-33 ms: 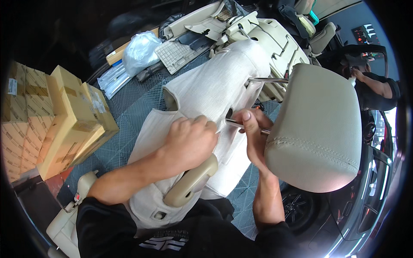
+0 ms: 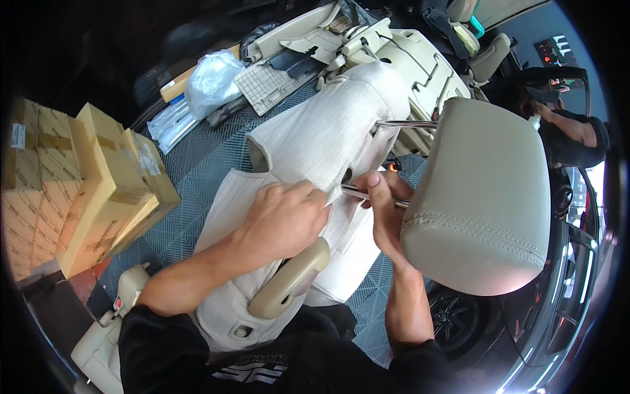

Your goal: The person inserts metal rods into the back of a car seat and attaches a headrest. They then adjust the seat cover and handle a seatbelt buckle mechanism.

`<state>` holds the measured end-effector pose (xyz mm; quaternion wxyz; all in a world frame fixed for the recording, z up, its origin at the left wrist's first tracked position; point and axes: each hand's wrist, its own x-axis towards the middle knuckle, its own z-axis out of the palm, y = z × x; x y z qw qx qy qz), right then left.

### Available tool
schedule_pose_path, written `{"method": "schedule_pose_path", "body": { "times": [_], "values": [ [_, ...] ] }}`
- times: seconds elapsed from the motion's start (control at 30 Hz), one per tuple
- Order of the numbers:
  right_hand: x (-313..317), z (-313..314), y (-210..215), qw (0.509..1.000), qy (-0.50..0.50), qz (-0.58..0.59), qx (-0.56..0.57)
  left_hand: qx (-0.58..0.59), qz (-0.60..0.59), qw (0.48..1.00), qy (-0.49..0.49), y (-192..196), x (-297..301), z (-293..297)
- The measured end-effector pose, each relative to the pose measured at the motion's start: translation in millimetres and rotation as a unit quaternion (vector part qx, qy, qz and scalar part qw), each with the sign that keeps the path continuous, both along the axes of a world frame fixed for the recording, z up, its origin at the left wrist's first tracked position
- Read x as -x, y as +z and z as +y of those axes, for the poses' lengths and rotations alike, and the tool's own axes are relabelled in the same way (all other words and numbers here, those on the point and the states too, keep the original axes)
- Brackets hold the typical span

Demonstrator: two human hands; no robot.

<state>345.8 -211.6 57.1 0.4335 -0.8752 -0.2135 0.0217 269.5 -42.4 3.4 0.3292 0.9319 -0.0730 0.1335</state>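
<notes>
A beige car seat back (image 2: pixel 315 141) in a cream fabric cover lies on the floor in front of me. My left hand (image 2: pixel 282 220) is closed on the cover fabric near its middle. My right hand (image 2: pixel 384 203) pinches a chrome post (image 2: pixel 351 192) of the beige leather headrest (image 2: pixel 479 197), which hangs close on the right. The post's tip meets the seat by a dark opening (image 2: pixel 346 175). The headrest's second post (image 2: pixel 407 123) shows higher up. A rounded beige armrest piece (image 2: pixel 289 279) lies just below my left wrist.
Stacked cardboard boxes (image 2: pixel 85 184) stand at the left. A clear plastic bag (image 2: pixel 211 79) and beige trim panels (image 2: pixel 394 46) lie at the back on the grey tiled floor (image 2: pixel 197 164). Another person's arm (image 2: pixel 577 131) is at far right, a car wheel (image 2: pixel 453 315) below.
</notes>
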Motion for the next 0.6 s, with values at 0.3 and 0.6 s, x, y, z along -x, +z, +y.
{"method": "schedule_pose_path", "body": {
  "times": [0.3, 0.6],
  "values": [
    [-12.1, 2.2, 16.6, 0.988, 0.056, -0.026, 0.140, 0.114, -0.012, 0.991, -0.063, -5.8, -6.2, 15.4],
    [-28.7, 1.1, 18.4, 0.977, 0.167, -0.087, 0.104, 0.159, -0.012, 0.985, -0.072, -12.6, -10.1, 16.0]
  ]
}}
